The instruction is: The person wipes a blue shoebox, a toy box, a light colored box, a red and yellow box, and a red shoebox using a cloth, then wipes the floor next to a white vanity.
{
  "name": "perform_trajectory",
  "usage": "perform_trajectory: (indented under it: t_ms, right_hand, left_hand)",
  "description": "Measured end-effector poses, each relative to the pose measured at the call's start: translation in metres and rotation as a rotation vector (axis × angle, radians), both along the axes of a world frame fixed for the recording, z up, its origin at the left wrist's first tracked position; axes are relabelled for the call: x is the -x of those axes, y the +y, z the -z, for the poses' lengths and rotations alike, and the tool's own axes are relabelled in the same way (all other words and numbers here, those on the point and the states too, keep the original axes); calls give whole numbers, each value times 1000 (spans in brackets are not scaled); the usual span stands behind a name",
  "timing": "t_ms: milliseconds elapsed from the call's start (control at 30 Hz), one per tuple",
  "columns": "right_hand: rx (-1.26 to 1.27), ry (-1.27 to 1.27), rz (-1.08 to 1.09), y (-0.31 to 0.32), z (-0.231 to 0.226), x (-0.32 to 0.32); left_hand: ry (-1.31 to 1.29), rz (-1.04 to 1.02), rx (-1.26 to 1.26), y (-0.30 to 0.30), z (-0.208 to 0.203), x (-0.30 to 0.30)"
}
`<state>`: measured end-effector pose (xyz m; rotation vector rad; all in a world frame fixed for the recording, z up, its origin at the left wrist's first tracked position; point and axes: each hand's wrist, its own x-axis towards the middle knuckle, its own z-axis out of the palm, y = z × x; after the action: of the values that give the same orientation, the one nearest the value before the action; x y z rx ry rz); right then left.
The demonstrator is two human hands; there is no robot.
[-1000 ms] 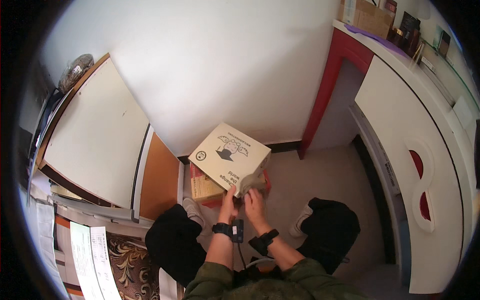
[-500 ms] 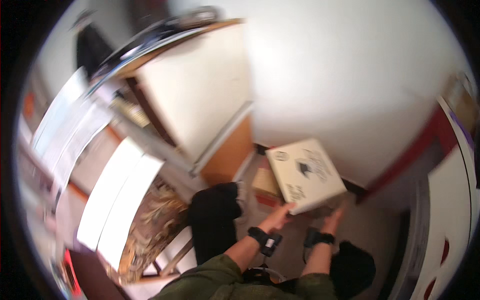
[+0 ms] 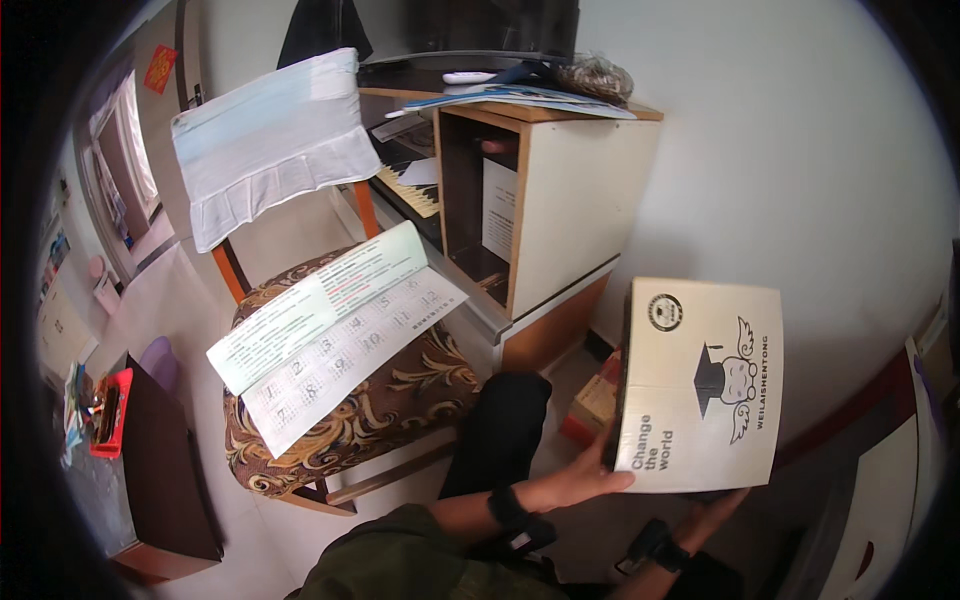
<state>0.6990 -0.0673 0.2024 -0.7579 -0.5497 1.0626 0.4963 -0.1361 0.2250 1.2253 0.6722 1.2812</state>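
A cream cardboard box with a cartoon figure in a graduation cap printed on it is held up in front of me, right of centre. My left hand grips its lower left corner, the thumb on the printed face and the other fingers along the side. My right hand is under the lower edge near the right corner, its fingers mostly hidden by the box. Black straps with small devices are around both wrists.
At left, a chair with a patterned seat carries an unfolded printed sheet. A desk cabinet stands ahead against the wall. Another carton lies low behind the held box. A dark low cabinet is at far left, white furniture at right.
The box has come up from low by the wall, closer to me and further right, its printed face now more upright. Both hands stay on it. My view has swung left.
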Motion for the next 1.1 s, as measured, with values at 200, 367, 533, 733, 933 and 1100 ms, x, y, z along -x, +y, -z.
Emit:
perform_trajectory:
  t_ms: [200,367,533,733,933,1100]
  right_hand:
    - [-224,-72,-165,-41,-30,58]
    - [-294,-44,-415,-33,-15,101]
    - [-316,-213,-763,-17,-19,177]
    - [-415,-334,-970,-30,-71,283]
    - [-367,-498,-961,-31,-62,334]
    - [-533,-666,-932,-29,-49,343]
  left_hand:
    - [-71,-21,-38,-79,-32,65]
    - [-154,-272,-25,-136,-38,102]
    - [-48,-729,-165,-176,-26,143]
    - [-190,-1039,-289,-187,-35,175]
    - [-359,-1007,-66,-195,-38,190]
    - [-399,-881,1,-216,-48,204]
